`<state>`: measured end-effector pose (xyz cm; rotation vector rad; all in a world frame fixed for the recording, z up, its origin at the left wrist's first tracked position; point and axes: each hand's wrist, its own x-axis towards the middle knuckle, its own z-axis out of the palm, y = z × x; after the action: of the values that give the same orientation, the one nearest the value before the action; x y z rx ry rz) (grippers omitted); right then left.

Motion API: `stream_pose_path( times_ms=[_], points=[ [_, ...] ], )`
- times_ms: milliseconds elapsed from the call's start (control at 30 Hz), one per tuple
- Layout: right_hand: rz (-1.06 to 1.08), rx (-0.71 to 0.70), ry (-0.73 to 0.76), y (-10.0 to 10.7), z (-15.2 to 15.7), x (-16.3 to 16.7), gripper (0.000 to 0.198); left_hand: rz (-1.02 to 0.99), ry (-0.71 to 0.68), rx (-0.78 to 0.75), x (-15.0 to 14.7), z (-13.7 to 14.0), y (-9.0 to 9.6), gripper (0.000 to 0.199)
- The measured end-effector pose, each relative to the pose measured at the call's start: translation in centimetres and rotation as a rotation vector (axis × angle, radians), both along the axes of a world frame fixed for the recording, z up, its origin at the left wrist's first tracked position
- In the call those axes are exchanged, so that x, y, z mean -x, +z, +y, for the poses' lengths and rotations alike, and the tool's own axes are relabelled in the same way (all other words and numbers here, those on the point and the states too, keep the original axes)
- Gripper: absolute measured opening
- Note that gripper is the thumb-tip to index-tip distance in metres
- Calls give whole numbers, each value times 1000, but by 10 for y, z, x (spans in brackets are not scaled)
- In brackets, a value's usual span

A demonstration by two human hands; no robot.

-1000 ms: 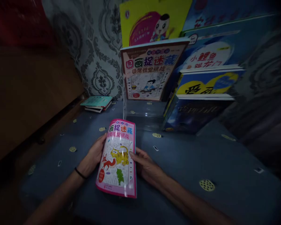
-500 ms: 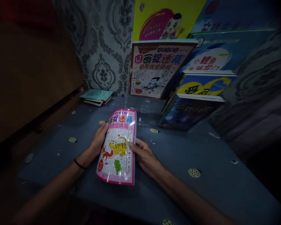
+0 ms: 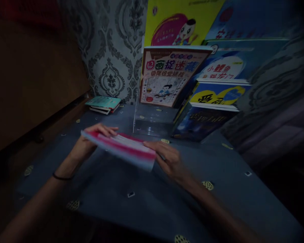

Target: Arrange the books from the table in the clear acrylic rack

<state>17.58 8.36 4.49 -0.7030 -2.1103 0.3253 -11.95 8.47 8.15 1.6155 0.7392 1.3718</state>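
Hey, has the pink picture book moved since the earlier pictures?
Yes. Judged against the clear book stand, the pink picture book now reaches farther left, and it has tilted from cover-facing to nearly edge-on.

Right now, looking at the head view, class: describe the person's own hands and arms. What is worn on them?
The left hand and right hand are both ungloved. A thin, dark band circles the left wrist; none shows on the right. No sleeve shows on the left forearm or right forearm. Dim light and blur hide finer details.
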Motion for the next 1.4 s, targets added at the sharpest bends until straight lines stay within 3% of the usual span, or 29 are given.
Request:
stream_pose_path(
  times_ms=[67, 167, 233, 333, 467, 600, 767, 967, 1200, 1400],
  points=[
    [-146, -90, 22, -24, -3, -8, 35, 296, -84, -35, 15, -9, -22, 21],
    [-358, -28, 92, -53, -12, -15, 36, 611, -152, 24, 29, -26, -61, 30],
    [-434, 87, 122, -57, -19, -14, 35, 707, -149, 31, 32, -35, -80, 40],
    [-414, 241, 151, -43, -23, 4, 34, 744, -124, 3, 32, -42, -93, 49],
    [-402, 310, 230, -32, -11, 53, 44, 774, -108, -26, 30, -42, -90, 43],
    [-512, 318, 219, -46, 22, 83, 47, 827, -104, -25, 31, -43, -85, 41],
    [-610, 356, -66, -58, 49, 50, 53, 824, -100, -50, 33, -45, -87, 43],
    [-540, 310, -256, -70, 25, -3, 55, 898, -90, -177, 39, -48, -89, 57],
    [-547, 238, -305, -79, 7, -15, 55, 1293, -104, -253, 37, -64, -63, 66],
    [-545, 245, -291, -76, 9, -14, 53, 1240, -272, -166, 46, -59, -41, 62]
  ],
)
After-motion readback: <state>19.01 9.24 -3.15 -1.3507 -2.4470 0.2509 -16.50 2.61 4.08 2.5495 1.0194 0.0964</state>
